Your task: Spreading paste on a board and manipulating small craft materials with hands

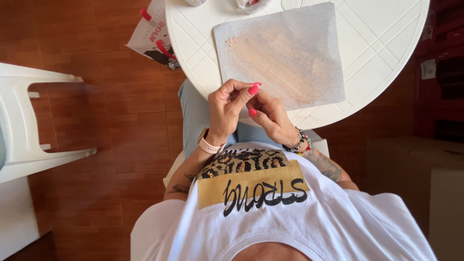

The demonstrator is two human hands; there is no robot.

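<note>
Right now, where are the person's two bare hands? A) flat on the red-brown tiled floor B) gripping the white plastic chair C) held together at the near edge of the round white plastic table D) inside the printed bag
C: the left hand and right hand meet fingertip to fingertip at the near edge of the round white plastic table, just short of the grey rectangular mat.

Mat (pixel 290 43) covers most of near table (pixel 386 48); bare rim right of it (containers crowd far edge (pixel 251 4)).
</note>
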